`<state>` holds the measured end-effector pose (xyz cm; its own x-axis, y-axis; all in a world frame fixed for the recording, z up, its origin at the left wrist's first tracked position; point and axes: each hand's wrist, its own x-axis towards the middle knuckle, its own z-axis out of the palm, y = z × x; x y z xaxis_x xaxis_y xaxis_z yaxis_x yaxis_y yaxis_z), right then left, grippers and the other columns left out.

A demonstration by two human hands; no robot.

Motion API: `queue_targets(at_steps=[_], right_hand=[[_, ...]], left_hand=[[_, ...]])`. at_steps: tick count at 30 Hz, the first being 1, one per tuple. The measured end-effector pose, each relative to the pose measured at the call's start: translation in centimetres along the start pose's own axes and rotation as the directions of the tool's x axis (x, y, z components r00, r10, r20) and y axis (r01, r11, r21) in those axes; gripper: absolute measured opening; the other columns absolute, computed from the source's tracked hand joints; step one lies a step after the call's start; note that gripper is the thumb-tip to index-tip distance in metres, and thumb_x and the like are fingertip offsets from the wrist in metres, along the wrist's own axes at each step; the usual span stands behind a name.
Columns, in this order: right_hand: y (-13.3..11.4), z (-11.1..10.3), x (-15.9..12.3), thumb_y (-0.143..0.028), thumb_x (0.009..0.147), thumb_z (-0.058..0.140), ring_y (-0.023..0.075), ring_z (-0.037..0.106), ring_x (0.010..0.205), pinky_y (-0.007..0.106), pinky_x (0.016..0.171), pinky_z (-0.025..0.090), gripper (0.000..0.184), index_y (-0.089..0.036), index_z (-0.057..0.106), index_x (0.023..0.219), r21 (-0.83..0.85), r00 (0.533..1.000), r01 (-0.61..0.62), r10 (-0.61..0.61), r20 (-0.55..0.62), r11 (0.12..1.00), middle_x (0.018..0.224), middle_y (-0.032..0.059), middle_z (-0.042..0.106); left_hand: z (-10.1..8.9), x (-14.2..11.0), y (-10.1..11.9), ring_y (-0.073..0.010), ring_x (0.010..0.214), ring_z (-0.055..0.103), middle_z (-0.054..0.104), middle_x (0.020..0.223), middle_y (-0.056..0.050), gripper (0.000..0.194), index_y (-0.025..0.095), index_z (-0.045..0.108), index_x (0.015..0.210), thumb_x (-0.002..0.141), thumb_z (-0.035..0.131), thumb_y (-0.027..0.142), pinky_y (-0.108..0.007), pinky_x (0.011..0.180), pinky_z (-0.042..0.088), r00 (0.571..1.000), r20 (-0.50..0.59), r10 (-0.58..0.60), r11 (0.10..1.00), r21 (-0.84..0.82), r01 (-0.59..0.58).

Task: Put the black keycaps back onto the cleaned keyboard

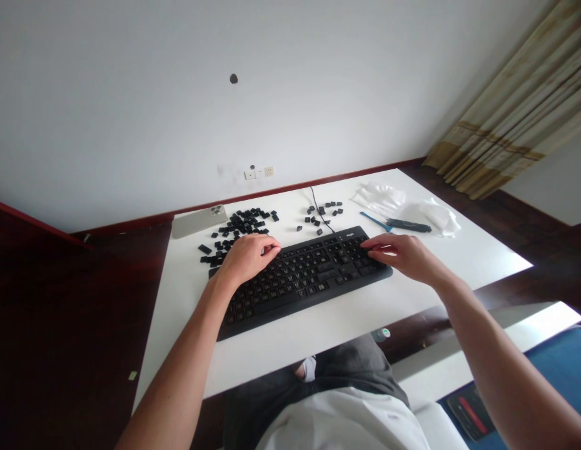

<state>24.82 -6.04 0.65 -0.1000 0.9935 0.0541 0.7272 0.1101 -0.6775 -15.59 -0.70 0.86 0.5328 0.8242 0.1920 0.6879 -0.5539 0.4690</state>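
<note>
A black keyboard (pixel 294 275) lies slanted on the white table, with many keys bare of caps. Over its upper left edge is my left hand (pixel 249 255), thumb and forefinger pinched together; whatever is between them is hidden. My right hand (pixel 400 253) rests at the number pad on the right end, its fingers stretched out and touching the keys, thumb apart. A large heap of loose black keycaps (pixel 246 222) lies behind my left hand. Several more keycaps (pixel 313 220) are scattered behind the keyboard, beside its cable (pixel 315 203).
A phone (pixel 199 222) lies at the table's back left corner. To the right are a blue tool (pixel 375 221), a dark brush-like object (pixel 409 225) and crumpled white plastic (pixel 381 197). The white table (pixel 478 259) stands near a wall with sockets (pixel 259 173).
</note>
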Motion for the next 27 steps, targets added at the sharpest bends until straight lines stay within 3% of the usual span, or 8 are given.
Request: queue_targets(at_steps=[6,9,13,16,22,27], right_hand=[[-1.6,-0.6,0.5,-0.029,0.089,0.065,0.0226,0.077,0.082,0.037,0.079,0.063,0.022,-0.029,0.084,0.100,-0.215,0.986,0.128,-0.100,0.134,0.968,0.091,0.0020,0.082],[-1.8,-0.6,0.8,-0.032,0.090,0.064,0.0228,0.077,0.084,0.037,0.080,0.063,0.023,-0.028,0.083,0.103,-0.186,0.981,0.179,-0.162,0.104,0.966,0.096,0.0032,0.082],[-0.5,-0.8,1.3,-0.039,0.088,0.069,0.0259,0.080,0.092,0.040,0.087,0.065,0.023,-0.026,0.082,0.102,-0.050,0.999,0.025,-0.027,-0.039,0.998,0.099,0.0049,0.083],[0.7,-1.1,1.7,-0.043,0.083,0.073,0.0284,0.081,0.093,0.042,0.088,0.064,0.022,-0.026,0.079,0.096,-0.021,0.996,-0.071,0.070,-0.050,0.997,0.097,0.0047,0.083],[0.9,-1.4,2.2,-0.042,0.083,0.077,0.0256,0.080,0.083,0.038,0.079,0.060,0.018,-0.030,0.082,0.095,-0.197,0.990,-0.139,0.130,-0.061,0.970,0.090,0.0005,0.083],[0.4,-1.4,2.4,-0.040,0.084,0.078,0.0244,0.079,0.082,0.036,0.076,0.058,0.013,-0.031,0.084,0.091,-0.277,0.992,-0.119,0.105,-0.065,0.954,0.090,-0.0005,0.084]], left_hand=[[-0.1,0.0,0.0,-0.0182,0.083,0.072,0.083,0.102,0.000,0.018,0.025,0.081,0.097,0.103,0.064,0.027,-0.032,0.080,0.051,0.999,-0.033,0.008,1.000,-0.029,-0.009],[-0.1,0.0,0.0,-0.0186,0.084,0.072,0.083,0.102,0.000,0.019,0.025,0.081,0.097,0.103,0.064,0.026,-0.032,0.081,0.052,0.998,-0.063,0.023,0.999,-0.031,-0.025],[0.0,0.0,-0.1,-0.0187,0.084,0.072,0.083,0.101,0.000,0.019,0.025,0.081,0.097,0.103,0.063,0.027,-0.033,0.081,0.053,0.997,-0.071,0.023,0.999,-0.027,-0.025],[-0.1,0.0,-0.1,-0.0186,0.083,0.072,0.083,0.102,0.000,0.018,0.025,0.081,0.097,0.103,0.064,0.027,-0.033,0.081,0.053,0.998,-0.061,0.021,0.999,-0.023,-0.023],[-0.2,0.1,0.2,-0.0197,0.086,0.073,0.083,0.100,-0.001,0.019,0.024,0.081,0.097,0.103,0.063,0.025,-0.033,0.081,0.053,0.999,-0.049,0.024,1.000,-0.019,-0.025],[-0.2,0.0,0.2,-0.0198,0.087,0.074,0.083,0.102,-0.002,0.020,0.024,0.081,0.098,0.103,0.062,0.028,-0.033,0.081,0.054,0.999,-0.038,0.018,0.999,-0.030,-0.019]])
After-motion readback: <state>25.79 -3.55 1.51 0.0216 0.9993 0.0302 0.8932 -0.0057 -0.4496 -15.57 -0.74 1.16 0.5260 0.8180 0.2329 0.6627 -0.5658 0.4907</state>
